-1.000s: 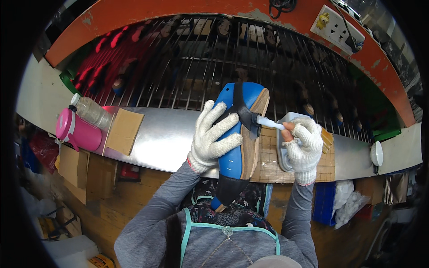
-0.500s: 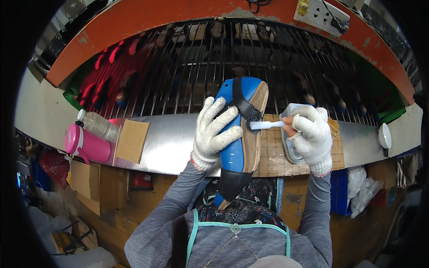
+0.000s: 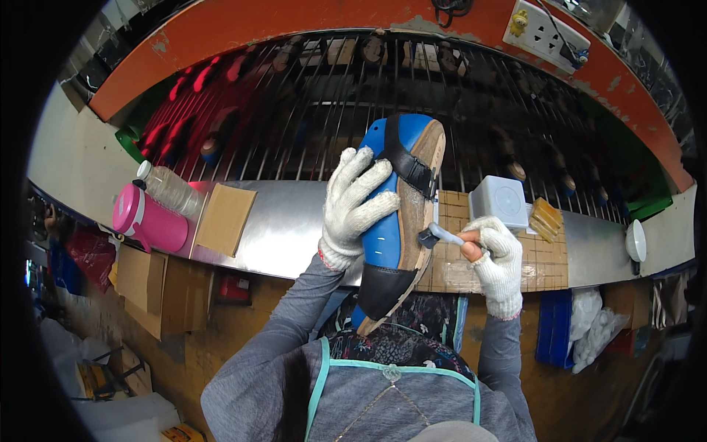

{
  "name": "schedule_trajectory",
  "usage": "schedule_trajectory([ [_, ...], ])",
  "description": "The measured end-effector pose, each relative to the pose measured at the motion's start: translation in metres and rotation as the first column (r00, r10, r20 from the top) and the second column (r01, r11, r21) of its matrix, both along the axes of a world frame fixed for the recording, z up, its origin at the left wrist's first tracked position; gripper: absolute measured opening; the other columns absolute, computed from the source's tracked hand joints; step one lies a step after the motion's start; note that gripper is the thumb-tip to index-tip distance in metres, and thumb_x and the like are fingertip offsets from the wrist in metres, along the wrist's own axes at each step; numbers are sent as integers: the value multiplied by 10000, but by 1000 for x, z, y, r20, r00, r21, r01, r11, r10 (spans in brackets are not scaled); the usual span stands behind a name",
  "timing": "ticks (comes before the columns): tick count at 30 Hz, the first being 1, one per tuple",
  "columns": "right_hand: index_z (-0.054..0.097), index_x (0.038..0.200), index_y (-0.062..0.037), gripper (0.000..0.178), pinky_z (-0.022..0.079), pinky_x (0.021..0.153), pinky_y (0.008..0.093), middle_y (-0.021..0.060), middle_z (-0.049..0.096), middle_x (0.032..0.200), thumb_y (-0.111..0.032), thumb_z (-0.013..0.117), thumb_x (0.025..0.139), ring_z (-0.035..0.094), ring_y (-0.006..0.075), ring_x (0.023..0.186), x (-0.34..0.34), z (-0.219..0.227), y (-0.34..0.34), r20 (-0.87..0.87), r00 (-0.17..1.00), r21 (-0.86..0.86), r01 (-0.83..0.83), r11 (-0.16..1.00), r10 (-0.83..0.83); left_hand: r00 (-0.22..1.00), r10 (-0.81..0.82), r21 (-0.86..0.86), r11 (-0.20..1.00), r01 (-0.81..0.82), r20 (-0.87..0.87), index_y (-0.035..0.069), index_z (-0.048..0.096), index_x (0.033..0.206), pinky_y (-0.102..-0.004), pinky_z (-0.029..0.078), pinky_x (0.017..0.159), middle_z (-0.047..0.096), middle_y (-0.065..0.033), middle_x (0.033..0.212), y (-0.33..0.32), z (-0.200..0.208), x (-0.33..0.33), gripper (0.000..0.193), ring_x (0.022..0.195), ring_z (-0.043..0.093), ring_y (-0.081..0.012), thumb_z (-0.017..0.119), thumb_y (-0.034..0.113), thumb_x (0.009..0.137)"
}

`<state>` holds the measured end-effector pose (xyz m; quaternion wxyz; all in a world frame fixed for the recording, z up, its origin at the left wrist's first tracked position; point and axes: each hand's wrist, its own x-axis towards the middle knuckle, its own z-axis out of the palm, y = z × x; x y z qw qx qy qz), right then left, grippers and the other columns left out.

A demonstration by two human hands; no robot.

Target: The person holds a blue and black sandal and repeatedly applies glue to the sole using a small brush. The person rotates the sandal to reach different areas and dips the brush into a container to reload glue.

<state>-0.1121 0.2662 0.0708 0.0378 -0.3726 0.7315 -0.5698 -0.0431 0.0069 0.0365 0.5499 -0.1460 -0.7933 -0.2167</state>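
My left hand [image 3: 355, 210], in a white knitted glove, grips a sandal [image 3: 418, 210] on a blue shoe last [image 3: 381, 249]. The sandal is tipped on its side, brown sole edge toward the right, with black straps and a buckle. Its lower end hangs over the bench edge in front of my apron. In my gloved right hand [image 3: 499, 259], bare thumb and fingertip pinch the white handle of a small brush [image 3: 445, 235]. The brush's dark tip is at the sole's edge, below the buckle; whether it touches cannot be told.
A white box-shaped container [image 3: 501, 200] and a yellow block [image 3: 546, 219] sit on the cardboard mat [image 3: 460, 274]. Left on the metal bench [image 3: 283, 221] are a cardboard piece [image 3: 226, 219], pink jug [image 3: 151, 217] and clear bottle [image 3: 171, 188]. Beyond runs a rod rack [image 3: 317, 110] holding several shoes.
My right hand has come nearer and left, carrying the brush from beside the buckle strap down along the sole edge. The sandal has turned slightly, and the white container shows more fully.
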Motion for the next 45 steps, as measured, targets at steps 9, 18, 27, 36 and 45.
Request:
schedule_trajectory([
  [9, 767, 943, -69, 149, 397, 771, 353, 73, 664, 900, -125, 787, 807, 606, 229, 846, 19, 4, -13, -448, 846, 95, 368, 925, -290, 997, 73, -131, 989, -69, 31, 303, 679, 1061, -608, 331, 1163, 638, -71, 1339, -5, -8, 2, 358, 1371, 497, -373, 797, 206, 737],
  [18, 764, 966, -76, 215, 377, 794, 370, 59, 688, 960, -94, 818, 759, 602, 227, 869, 26, 6, -28, -722, 589, 26, 546, 837, -362, 993, 95, -218, 973, -78, 69, 342, 633, 1149, -615, 287, 1192, 608, -37, 1372, -10, -15, 6, 433, 1404, 455, -362, 793, 220, 766],
  [27, 763, 978, -83, 249, 373, 782, 372, 58, 691, 965, -117, 825, 739, 622, 220, 883, 20, 7, -38, -740, 554, -25, 544, 839, -381, 992, 106, -204, 975, -89, 72, 333, 643, 1132, -617, 308, 1179, 622, -49, 1352, -13, -16, 6, 432, 1391, 469, -371, 803, 223, 746],
  [36, 769, 945, -98, 177, 380, 749, 345, 35, 655, 891, -197, 799, 801, 573, 216, 789, -3, 12, -28, -459, 861, 118, 301, 946, -217, 997, 78, -140, 987, -74, 28, 292, 663, 1044, -620, 354, 1143, 645, -69, 1314, -15, -13, 3, 351, 1351, 514, -379, 801, 206, 733],
  [45, 753, 926, -49, 221, 430, 751, 346, 52, 621, 862, -251, 771, 840, 573, 218, 785, 3, -3, -14, -170, 977, 143, 156, 977, -131, 994, 111, -97, 989, -109, 23, 298, 669, 1076, -608, 326, 1162, 640, -72, 1331, -12, -12, 1, 389, 1344, 521, -372, 819, 228, 725],
])
